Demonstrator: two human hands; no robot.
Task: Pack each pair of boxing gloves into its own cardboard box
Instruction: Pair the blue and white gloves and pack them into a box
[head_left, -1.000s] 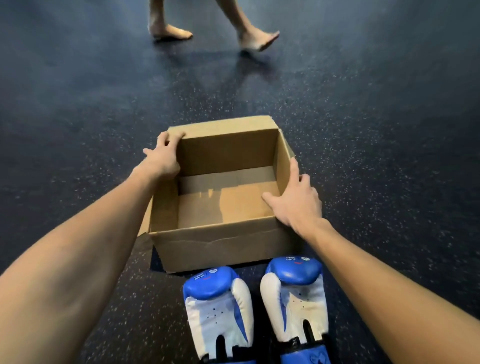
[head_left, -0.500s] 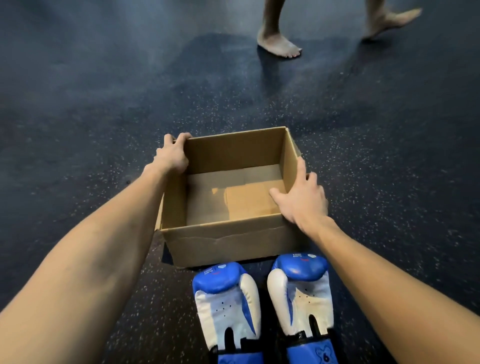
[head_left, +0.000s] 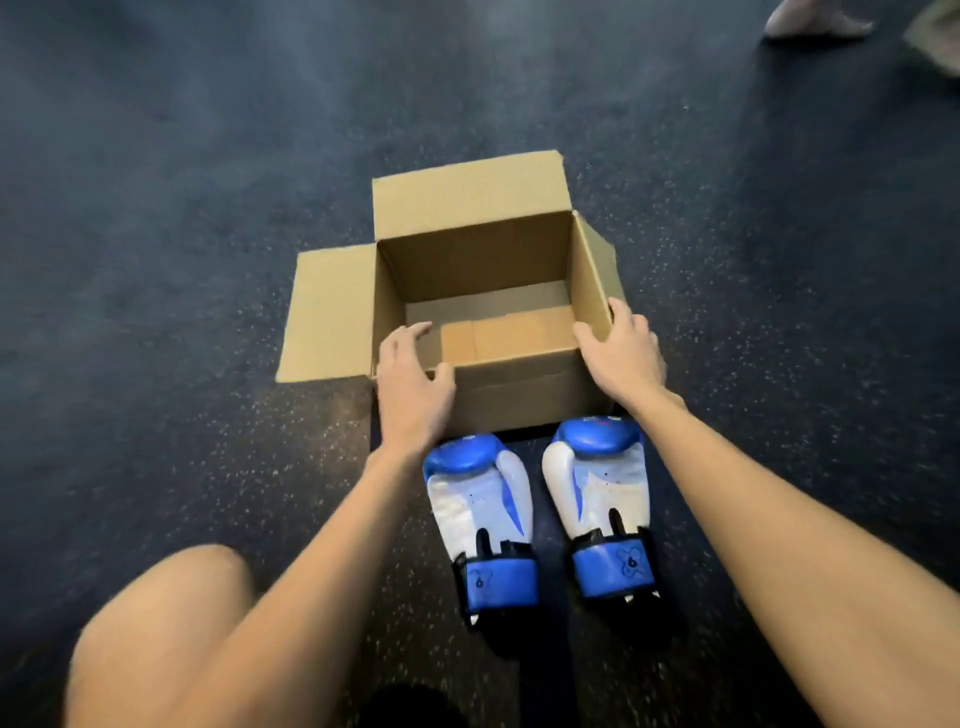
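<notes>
An open, empty cardboard box (head_left: 475, 260) stands on the dark floor, its left flap (head_left: 330, 312) folded out flat and its far flap upright. My right hand (head_left: 623, 356) grips the box's near right corner, thumb inside and fingers outside. My left hand (head_left: 410, 387) hovers at the near left corner with fingers spread, holding nothing. A pair of blue and white boxing gloves lies palm-up just in front of the box, the left glove (head_left: 480, 514) beside the right glove (head_left: 597, 493), between my forearms.
The floor is dark speckled rubber. Another person's bare foot (head_left: 815, 21) shows at the top right edge. My bare knee (head_left: 166, 623) fills the bottom left.
My left hand left the far left corner and came back to the near left corner; the left flap now lies open. The walking person moved off to the right. The view pulled back.
</notes>
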